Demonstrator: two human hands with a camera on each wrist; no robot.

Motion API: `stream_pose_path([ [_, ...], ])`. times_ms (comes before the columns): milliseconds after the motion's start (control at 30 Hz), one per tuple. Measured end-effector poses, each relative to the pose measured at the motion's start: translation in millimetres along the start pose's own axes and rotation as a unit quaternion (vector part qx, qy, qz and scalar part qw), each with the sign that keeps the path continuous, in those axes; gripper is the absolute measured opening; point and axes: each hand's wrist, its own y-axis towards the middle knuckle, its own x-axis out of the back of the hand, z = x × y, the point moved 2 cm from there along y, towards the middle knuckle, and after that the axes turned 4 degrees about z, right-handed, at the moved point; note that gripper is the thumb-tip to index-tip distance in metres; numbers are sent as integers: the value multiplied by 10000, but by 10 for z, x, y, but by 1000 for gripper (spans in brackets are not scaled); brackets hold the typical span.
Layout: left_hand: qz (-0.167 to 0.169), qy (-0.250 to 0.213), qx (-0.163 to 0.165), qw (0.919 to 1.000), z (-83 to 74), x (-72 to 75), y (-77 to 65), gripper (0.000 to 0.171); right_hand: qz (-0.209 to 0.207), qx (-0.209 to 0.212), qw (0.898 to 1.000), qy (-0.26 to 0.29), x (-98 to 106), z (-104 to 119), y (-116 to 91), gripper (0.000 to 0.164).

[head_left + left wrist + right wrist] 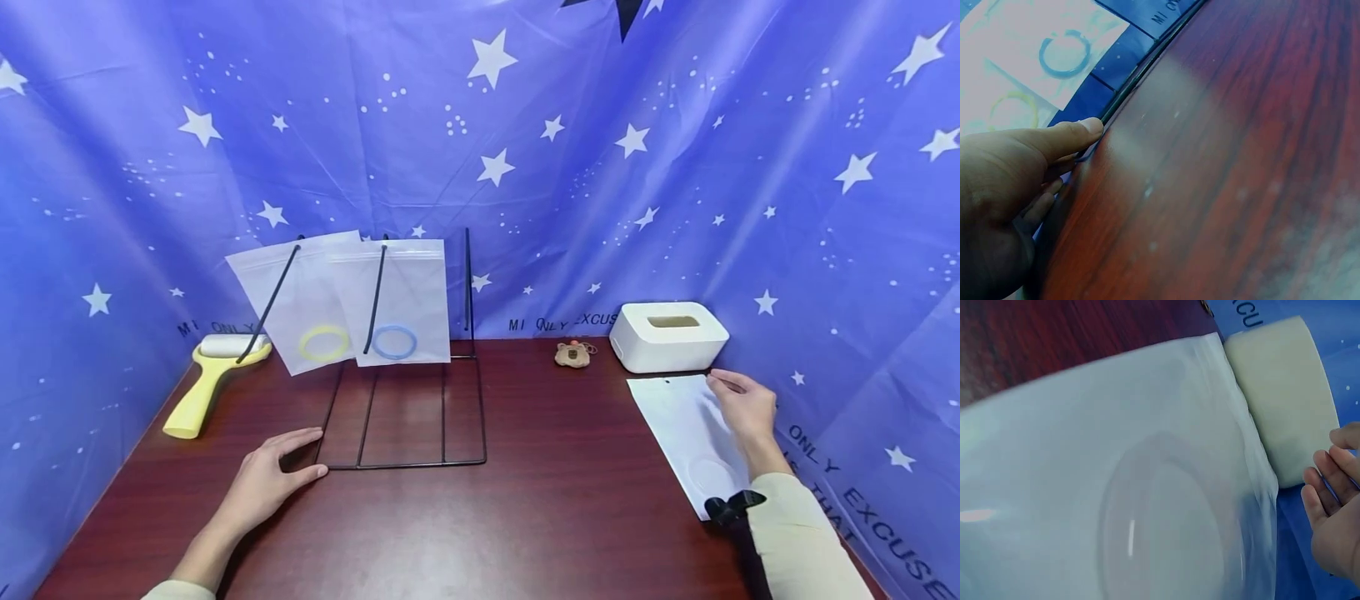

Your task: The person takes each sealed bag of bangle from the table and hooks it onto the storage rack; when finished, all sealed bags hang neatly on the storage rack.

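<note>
A black wire display rack (420, 465) stands on the table, and my left hand (266, 479) grips its front left corner. In the left wrist view the thumb (1088, 126) lies on the bar, with the other fingers curled behind it. Two zip bags hang from the rack's prongs, one with a yellow ring (324, 327) inside, the other with a blue ring (394, 327). At the right, another zip bag (675, 417) with a pale ring lies on the table. My right hand (746, 412) is loosely bent at its top corner, apart from its edge in the right wrist view.
A white tissue box (667, 346) stands behind the loose bag. To its left lies a small brown trinket (573, 355). A yellow-handled lint roller (198, 400) rests left of the rack. Blue star-printed cloth (570, 167) hangs along the table's back and sides.
</note>
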Motion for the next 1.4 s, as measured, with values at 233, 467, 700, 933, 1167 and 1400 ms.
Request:
stream_pose_path([
  [233, -24, 32, -26, 10000, 5, 7, 9, 57, 105, 13, 9926, -1212, -45, -60, 86, 41],
  [467, -63, 64, -69, 9999, -26, 12, 14, 57, 514, -309, 9909, -1207, -60, -151, 145, 53],
  [700, -23, 22, -51, 10000, -40, 35, 16, 57, 513, -370, 9899, -1266, -93, -228, 137, 56],
  [933, -10, -12, -59, 10000, -31, 42, 19, 57, 372, -620, 9932, -910, -112, -286, 146, 57],
  [1167, -111, 79, -80, 9999, -16, 15, 19, 56, 215, -810, 9934, -782, -152, -337, 188, 52],
  [1400, -133, 71, -110, 9998, -4, -4, 1, 56, 296, -1031, 9928, -533, -202, -310, 218, 52],
])
